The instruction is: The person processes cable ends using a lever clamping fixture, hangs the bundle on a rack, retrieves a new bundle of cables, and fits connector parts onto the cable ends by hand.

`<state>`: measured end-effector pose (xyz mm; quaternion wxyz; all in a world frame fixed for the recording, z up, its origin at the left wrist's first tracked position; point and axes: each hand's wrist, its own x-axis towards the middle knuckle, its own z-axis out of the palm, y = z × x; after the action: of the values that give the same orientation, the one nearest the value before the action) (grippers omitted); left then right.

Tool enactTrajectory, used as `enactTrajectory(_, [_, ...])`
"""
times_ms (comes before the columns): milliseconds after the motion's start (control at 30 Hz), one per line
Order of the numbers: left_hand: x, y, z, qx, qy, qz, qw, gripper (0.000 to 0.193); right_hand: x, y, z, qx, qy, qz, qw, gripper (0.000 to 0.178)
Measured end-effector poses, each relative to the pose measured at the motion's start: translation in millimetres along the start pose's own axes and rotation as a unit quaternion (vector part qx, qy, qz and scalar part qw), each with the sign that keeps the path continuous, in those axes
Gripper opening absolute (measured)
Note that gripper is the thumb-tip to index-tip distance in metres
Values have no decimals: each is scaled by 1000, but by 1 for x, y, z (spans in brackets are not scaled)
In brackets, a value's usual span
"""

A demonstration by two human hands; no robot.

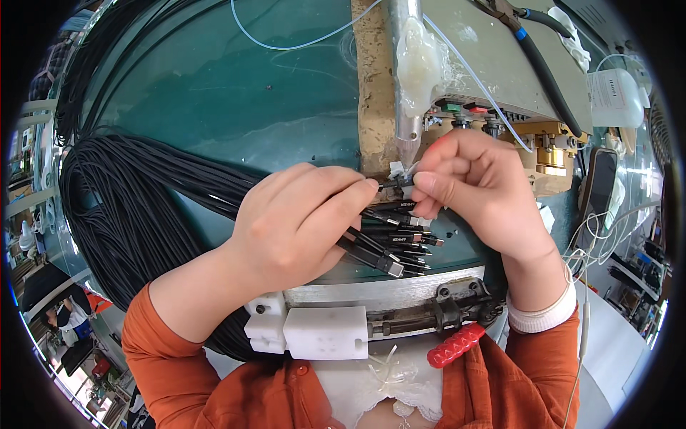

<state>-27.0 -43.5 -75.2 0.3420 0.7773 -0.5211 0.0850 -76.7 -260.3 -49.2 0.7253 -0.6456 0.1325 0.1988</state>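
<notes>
My left hand [293,214] is closed round a bunch of black cables, with the loose plug ends [386,261] fanning out under its fingers. Between its thumb and forefinger one black cable connector [391,190] points to the right. The far end of that connector is pinched by the thumb and fingertips of my right hand [480,187], which partly hide it. Just above the pinch is a clear dispensing tip [407,149], fixed to a metal tube smeared with dried glue [420,64].
Long black cables [136,207] loop over the green mat [286,100] at left. A beige control box [493,71] bears black-handled pliers [543,71]. Nearest me is a clamp with a red grip [456,345] beside white blocks [325,333]. A phone [599,186] and white bottle [614,99] stand right.
</notes>
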Motion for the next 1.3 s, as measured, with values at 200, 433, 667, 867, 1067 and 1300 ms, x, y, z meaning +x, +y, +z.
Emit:
enactTrajectory(200, [1,-2,3,-5,54,16,998,43,1,-2,2,49,21,-1,999,9])
enactTrajectory(433, [0,-3,1,-14,54,24,998,43,-4,-4,3,31,8,-3,999,6])
enactTrajectory(667, [1,-2,1,-13,58,25,998,41,-8,1,4,2,15,-77,997,8])
enactTrajectory(867, [2,-1,-1,-10,57,60,997,41,-9,-2,4,28,-7,-70,997,6])
enactTrajectory(1067, [0,4,-2,-12,69,1,998,29,-11,-5,4,70,-72,2,995,3])
enactTrajectory(1300, [-4,1,-3,-5,-11,38,999,30,-6,0,12,-374,-37,-400,836,18])
